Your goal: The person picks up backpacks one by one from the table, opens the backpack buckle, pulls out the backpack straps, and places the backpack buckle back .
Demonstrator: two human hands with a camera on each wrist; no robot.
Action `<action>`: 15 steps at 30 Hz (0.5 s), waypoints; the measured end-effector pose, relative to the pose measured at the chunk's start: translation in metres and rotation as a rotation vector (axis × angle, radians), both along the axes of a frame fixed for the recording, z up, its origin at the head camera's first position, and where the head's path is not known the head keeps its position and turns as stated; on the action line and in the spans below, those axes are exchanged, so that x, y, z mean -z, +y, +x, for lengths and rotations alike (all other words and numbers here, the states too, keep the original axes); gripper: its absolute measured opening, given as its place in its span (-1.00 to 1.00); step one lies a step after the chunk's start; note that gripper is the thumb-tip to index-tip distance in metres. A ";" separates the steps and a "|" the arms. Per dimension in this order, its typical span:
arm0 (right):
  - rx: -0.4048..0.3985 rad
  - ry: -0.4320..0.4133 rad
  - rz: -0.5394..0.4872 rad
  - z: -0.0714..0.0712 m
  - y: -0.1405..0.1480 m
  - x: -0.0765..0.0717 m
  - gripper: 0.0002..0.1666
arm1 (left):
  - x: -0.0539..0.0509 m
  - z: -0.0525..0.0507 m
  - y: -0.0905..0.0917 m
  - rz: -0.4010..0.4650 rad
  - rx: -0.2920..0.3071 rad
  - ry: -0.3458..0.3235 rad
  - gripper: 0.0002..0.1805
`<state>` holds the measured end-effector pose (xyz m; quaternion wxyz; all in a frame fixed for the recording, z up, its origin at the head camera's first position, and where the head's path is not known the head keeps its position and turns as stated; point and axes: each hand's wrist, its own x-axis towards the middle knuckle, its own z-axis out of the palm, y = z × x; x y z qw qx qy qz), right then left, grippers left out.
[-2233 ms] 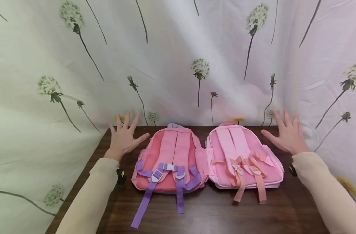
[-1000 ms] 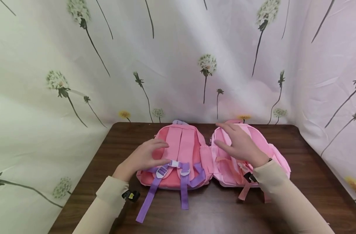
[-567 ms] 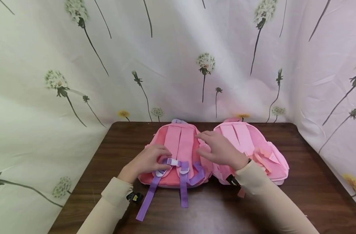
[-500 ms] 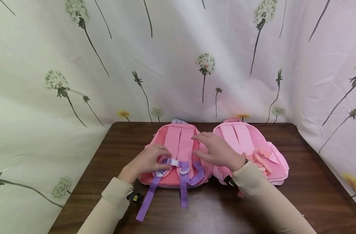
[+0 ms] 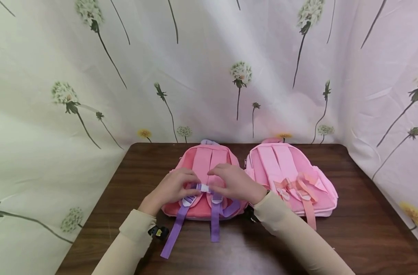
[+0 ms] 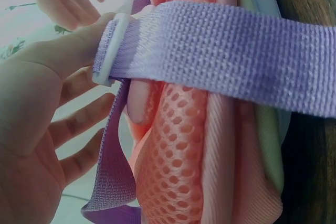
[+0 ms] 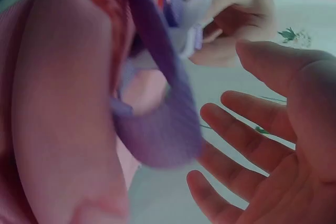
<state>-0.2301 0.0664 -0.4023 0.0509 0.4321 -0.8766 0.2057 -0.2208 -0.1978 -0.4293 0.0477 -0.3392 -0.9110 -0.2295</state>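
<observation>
A coral-pink backpack [image 5: 202,152] lies straps up, with purple webbing [image 5: 215,225] and a white buckle [image 5: 204,188] across its back. My left hand [image 5: 169,187] is at the buckle's left end; in the left wrist view the thumb of the left hand [image 6: 31,114] lies by a white strap slider [image 6: 111,48], its other fingers spread loosely, one fingertip hidden. From the right, my right hand [image 5: 236,183] hovers over the same backpack, fingers slightly bent and apart. Nothing is held by the right hand [image 7: 294,135], beside a purple strap loop [image 7: 163,135] in the right wrist view.
A lighter pink backpack [image 5: 263,160] with orange straps [image 5: 309,214] lies close on the right. Both rest on a dark wooden table [image 5: 112,198]. Behind and beside the table hangs a pale curtain [image 5: 202,103] with a dandelion print.
Both hands have come in from the table's sides. The right hand has moved left over the lighter backpack to the coral one's buckle; the left has stayed almost still for the last half second.
</observation>
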 end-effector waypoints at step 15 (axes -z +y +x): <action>0.025 0.069 0.056 -0.003 -0.016 0.011 -0.73 | -0.006 -0.001 0.003 0.148 -0.021 0.034 -0.72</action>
